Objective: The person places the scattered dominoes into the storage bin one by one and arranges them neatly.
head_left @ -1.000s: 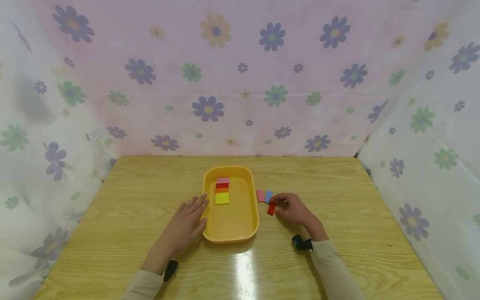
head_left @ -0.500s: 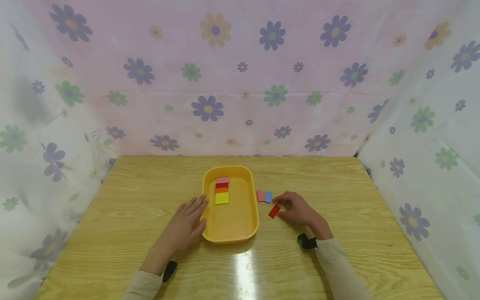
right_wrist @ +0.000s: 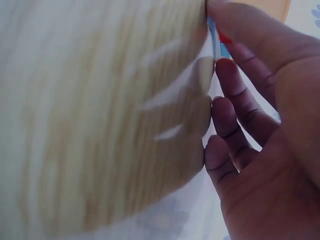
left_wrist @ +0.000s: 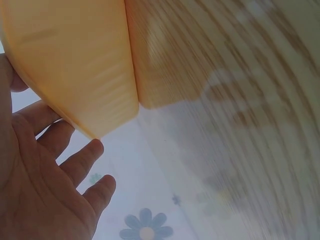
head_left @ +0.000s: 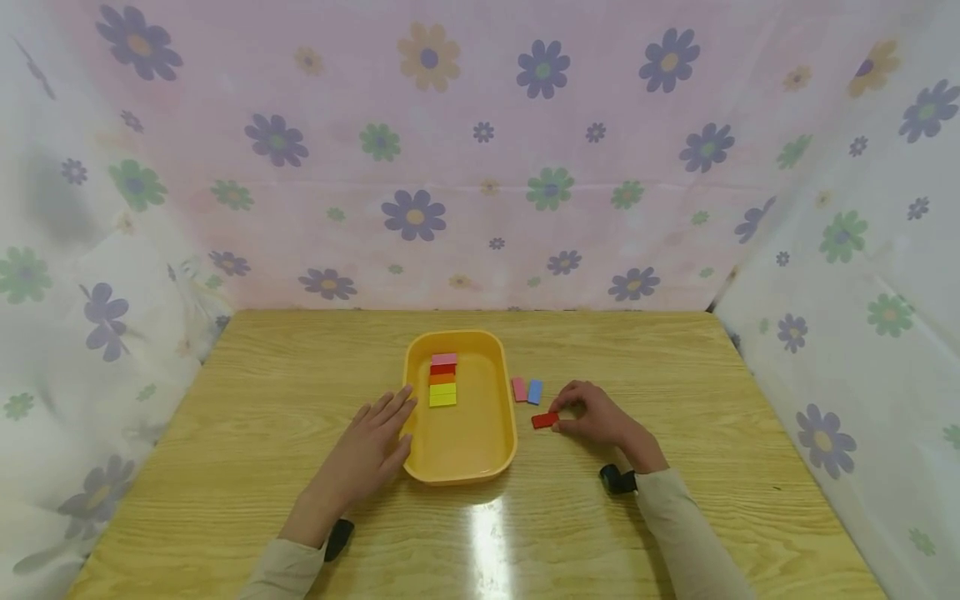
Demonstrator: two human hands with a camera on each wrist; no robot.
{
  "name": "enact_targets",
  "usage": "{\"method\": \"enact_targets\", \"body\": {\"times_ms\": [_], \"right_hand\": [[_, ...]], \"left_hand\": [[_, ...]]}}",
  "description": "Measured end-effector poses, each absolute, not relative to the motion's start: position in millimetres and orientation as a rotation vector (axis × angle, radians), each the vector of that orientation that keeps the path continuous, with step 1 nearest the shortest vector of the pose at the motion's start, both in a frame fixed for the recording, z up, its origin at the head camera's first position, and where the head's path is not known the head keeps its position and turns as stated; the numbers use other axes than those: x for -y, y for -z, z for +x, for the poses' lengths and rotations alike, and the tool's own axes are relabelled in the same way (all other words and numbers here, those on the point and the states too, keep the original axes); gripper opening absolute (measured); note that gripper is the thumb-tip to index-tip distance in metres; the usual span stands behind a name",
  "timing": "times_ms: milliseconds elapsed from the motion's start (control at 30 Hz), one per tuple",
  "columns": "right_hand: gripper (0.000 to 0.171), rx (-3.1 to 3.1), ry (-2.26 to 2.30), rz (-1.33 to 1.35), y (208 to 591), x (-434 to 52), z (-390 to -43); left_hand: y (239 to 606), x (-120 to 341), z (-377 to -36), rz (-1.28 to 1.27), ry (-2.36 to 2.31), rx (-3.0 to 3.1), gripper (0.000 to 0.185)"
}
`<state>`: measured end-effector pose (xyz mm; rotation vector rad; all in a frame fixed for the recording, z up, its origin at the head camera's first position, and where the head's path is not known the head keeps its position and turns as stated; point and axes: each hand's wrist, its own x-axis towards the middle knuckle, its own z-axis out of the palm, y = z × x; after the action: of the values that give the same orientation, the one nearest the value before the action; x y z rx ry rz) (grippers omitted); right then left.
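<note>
My right hand (head_left: 597, 414) pinches one end of a small red tile (head_left: 543, 421) between thumb and fingers, right of the yellow tray (head_left: 480, 477). The tile lies low, roughly crosswise; whether it touches the table I cannot tell. Just beyond it are a pink tile (head_left: 519, 389) and a blue tile (head_left: 535, 392), side by side near the tray's right wall. With fairly straight, spread fingers, my left hand (head_left: 369, 439) rests on the tray's left rim. In the left wrist view its fingertips touch the tray's edge (left_wrist: 75, 65). The right wrist view mostly hides the red tile behind fingers.
Inside the tray, toward its far left, a column of tiles runs pink (head_left: 444, 359), red, orange and yellow (head_left: 442, 396). The wooden table (head_left: 637, 350) extends to a flowered cloth (head_left: 480, 167) behind and at both sides.
My right hand has drawn the red tile away from the blue one and turned it from lengthwise to crosswise. The blue tile is now uncovered. My left hand stays on the tray.
</note>
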<state>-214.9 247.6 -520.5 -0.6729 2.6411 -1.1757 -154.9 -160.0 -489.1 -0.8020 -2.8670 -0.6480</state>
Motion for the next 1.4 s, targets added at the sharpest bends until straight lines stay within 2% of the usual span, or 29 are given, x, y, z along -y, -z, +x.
{"method": "enact_targets", "body": {"times_ms": [800, 1400], "right_hand": [[0.018, -2.603, 1.533, -0.545, 521.5, -241.1, -202.3], [0.029, -2.435, 2.069, -0.277, 516.3, -216.0, -186.4]], "left_hand": [[490.6, 166.0, -156.8, -0.818, 0.604, 2.865, 0.056], [488.0, 163.8, -156.9, -0.828, 0.609, 2.861, 0.056]]}}
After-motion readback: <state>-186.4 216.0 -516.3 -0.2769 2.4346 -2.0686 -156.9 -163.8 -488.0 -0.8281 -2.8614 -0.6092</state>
